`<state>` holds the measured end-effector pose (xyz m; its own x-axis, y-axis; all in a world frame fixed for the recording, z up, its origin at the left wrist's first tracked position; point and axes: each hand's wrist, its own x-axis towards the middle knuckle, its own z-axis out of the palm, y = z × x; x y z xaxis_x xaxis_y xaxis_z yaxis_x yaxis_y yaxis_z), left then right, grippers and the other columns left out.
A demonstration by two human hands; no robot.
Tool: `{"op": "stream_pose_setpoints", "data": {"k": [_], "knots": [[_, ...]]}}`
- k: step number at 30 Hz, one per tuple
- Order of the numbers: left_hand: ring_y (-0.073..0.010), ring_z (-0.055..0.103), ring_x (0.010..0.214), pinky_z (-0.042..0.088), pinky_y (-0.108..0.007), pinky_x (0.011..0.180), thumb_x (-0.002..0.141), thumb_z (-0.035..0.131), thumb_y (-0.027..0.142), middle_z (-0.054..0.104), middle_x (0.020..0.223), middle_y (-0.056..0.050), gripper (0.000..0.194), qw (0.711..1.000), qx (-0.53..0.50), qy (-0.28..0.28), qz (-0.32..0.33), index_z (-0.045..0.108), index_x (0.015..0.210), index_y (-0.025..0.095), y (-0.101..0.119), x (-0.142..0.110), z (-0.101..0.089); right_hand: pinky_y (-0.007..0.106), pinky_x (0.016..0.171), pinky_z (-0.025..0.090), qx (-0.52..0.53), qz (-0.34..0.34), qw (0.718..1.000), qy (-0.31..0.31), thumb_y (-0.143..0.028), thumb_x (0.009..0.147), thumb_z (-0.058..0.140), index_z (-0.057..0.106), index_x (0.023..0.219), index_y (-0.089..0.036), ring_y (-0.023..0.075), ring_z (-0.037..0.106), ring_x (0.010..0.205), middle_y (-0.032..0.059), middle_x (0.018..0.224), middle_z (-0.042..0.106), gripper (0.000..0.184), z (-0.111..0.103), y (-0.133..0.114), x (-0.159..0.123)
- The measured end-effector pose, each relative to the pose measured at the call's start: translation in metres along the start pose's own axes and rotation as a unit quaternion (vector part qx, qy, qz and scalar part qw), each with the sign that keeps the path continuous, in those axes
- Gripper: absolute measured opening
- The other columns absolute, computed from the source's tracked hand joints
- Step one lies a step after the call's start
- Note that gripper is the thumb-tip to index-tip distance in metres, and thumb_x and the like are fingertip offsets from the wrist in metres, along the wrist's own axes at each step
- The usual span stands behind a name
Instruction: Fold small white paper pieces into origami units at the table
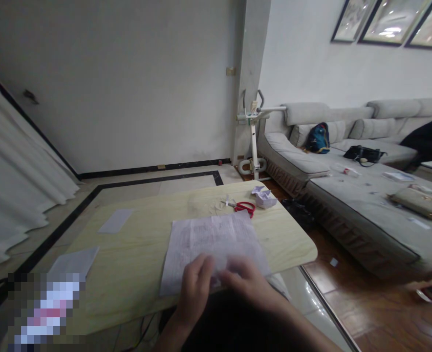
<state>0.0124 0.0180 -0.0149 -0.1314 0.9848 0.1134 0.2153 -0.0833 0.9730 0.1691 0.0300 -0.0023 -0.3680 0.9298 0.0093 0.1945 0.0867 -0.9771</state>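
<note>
A large creased sheet of paper (205,234) with faint print lies on the pale wooden table (135,278). Over its near edge, my left hand (196,283) is closed with the fingers pressed together; what they hold, if anything, is hidden. Close by on the right, my right hand (247,281) is bent inward over the same edge, its fingertips smeared by motion. Beyond the sheet lie red-handled scissors (246,209), touching or nearly touching its far edge. A crumpled piece of paper (265,197) rests beside them near the far right corner.
Thin scraps (219,205) lie left of the scissors. A small white paper (116,221) and a larger one (75,261) are on the table's left side. A grey sofa (366,195) and a white exercise machine (254,142) stand beyond. A blurred-out patch covers the lower left.
</note>
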Motion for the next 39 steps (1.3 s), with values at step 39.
{"op": "stream_pose_setpoints", "data": {"k": [39], "knots": [[-0.0112,0.042,0.049,0.036,-0.021,0.046,0.083,0.059,0.051,0.041,0.052,0.005,0.041,0.991,-0.074,-0.110,-0.027,0.046,0.058,0.020,0.003,-0.003,0.000,0.025,0.059,0.041,0.037,-0.031,0.997,0.062,-0.050,0.089,0.055,0.051,0.064,-0.019,0.0140,0.048,0.062,-0.0027,0.062,0.048,0.040,-0.001,0.015,0.006]]}}
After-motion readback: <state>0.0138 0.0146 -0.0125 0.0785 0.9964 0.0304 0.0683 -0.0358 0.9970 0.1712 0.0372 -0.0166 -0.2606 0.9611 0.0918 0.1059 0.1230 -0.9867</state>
